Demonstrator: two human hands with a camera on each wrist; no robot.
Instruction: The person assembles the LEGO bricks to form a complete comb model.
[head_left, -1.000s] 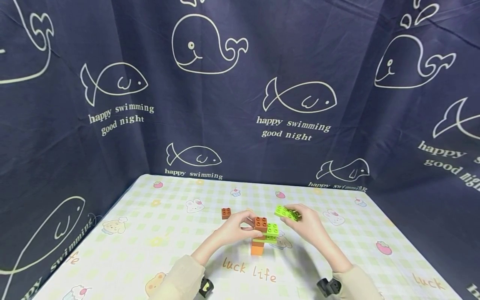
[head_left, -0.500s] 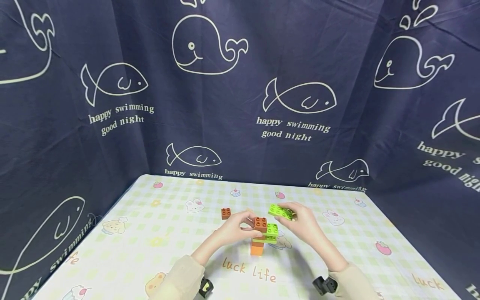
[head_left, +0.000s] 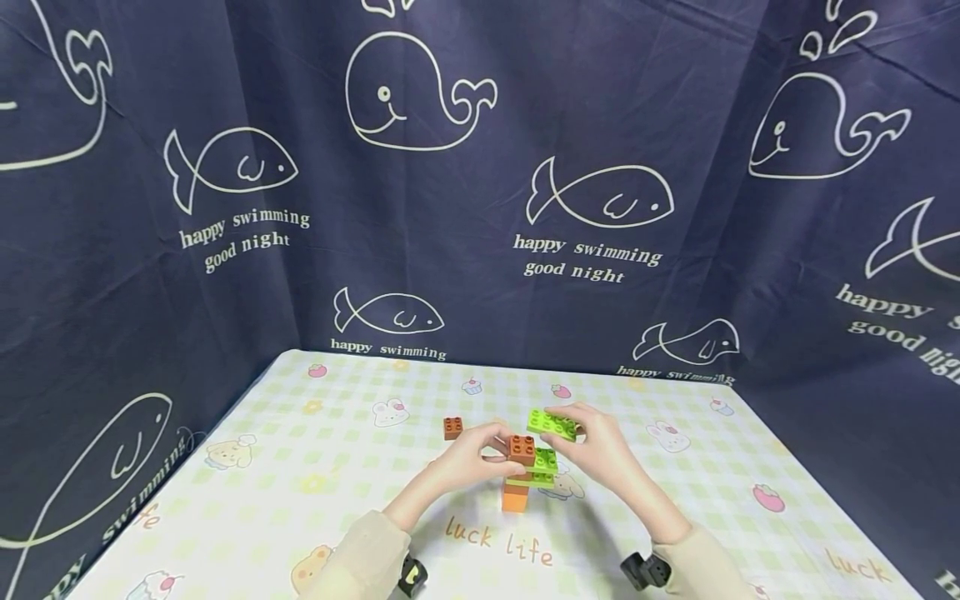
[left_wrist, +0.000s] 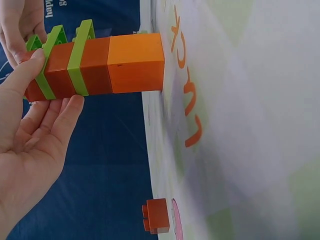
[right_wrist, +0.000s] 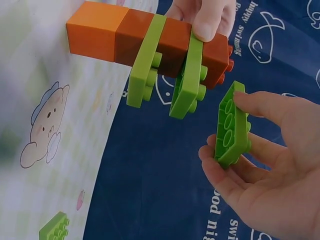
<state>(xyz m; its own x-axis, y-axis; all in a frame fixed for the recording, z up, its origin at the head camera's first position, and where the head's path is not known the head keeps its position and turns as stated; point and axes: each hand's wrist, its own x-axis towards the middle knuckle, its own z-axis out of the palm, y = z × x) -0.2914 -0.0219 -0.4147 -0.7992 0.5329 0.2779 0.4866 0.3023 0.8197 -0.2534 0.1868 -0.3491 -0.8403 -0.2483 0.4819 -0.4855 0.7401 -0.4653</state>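
A tower of toy building bricks stands upright on the table, with an orange block (head_left: 514, 497) at its base. Above it, reddish-brown bricks (right_wrist: 172, 44) alternate with two lime-green plates (right_wrist: 187, 82) that jut out to one side. My left hand (head_left: 468, 460) grips the tower's upper part between thumb and fingers, a brown brick (head_left: 522, 448) on top. Just right of the tower, my right hand (head_left: 600, 446) pinches another lime-green plate (right_wrist: 232, 127), its hollow underside showing in the right wrist view. That plate is apart from the tower, slightly above its top.
A loose brown brick (head_left: 452, 427) lies on the table behind my left hand. In the right wrist view, another green brick (right_wrist: 54, 227) lies on the patterned tablecloth (head_left: 345, 400). Dark blue curtains (head_left: 480, 250) surround the table's back and sides.
My right hand has moved left with the lime-green plate, closer to the tower's top. My left hand keeps its grip on the tower, nearly still.
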